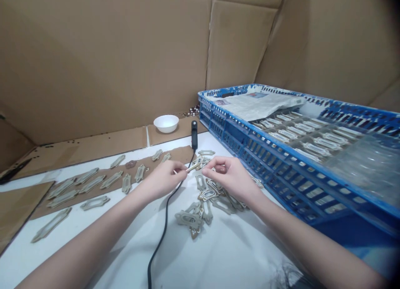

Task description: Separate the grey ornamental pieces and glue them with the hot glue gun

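Note:
My left hand (168, 176) pinches one end of a small ornate frame-shaped plate (194, 167), held nearly edge-on above the table. Close to its other end is my right hand (229, 176), with thumb and fingers curled together; whatever they hold, if anything, is too small to make out. Beneath and beside the right hand lies a loose pile of similar plates (208, 194), some grey and some with white and gold patterns. More grey plates (93, 183) are spread out to the left, many on a strip of brown cardboard (158, 162).
A blue plastic crate (250, 155) on the right holds rows of plates (312, 134), a white sheet (259, 105) and clear plastic. At the back stand a white bowl (166, 124) and a black device (194, 134) whose cable (165, 216) crosses the table. Cardboard walls (109, 64) enclose the area.

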{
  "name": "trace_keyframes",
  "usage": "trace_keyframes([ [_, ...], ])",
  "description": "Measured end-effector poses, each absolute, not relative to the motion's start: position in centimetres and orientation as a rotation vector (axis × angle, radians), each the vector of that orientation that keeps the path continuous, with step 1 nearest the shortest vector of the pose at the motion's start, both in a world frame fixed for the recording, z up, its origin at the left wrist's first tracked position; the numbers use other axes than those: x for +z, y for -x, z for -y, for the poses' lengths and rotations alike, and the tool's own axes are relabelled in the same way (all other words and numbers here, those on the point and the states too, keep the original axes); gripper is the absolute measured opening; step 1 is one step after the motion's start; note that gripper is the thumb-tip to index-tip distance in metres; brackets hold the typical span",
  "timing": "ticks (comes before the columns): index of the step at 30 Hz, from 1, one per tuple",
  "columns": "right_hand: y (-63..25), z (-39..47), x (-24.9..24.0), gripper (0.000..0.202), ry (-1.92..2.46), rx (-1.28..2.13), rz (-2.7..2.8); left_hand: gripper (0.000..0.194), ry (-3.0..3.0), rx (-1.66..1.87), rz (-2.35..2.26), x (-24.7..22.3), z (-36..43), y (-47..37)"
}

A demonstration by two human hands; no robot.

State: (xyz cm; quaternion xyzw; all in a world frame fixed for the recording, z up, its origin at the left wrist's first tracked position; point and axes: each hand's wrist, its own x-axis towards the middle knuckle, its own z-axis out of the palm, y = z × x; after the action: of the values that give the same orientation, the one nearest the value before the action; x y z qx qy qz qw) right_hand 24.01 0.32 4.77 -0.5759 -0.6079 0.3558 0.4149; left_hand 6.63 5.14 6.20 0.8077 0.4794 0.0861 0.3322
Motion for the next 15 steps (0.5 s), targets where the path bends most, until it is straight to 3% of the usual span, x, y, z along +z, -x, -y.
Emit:
trace_keyframes([
  [7, -23.9, 0.1, 4.5, 0.014, 1.457, 0.491, 1.656, 0.039, -1.632, 0.366, -1.097, 5.1, -4.8, -7.1],
  [15, -23.8, 0.2, 4.4, 0.015, 1.480, 0.448, 1.680, 0.037, -1.642, 0.389, -1.109, 5.7, -3.7, -7.8],
])
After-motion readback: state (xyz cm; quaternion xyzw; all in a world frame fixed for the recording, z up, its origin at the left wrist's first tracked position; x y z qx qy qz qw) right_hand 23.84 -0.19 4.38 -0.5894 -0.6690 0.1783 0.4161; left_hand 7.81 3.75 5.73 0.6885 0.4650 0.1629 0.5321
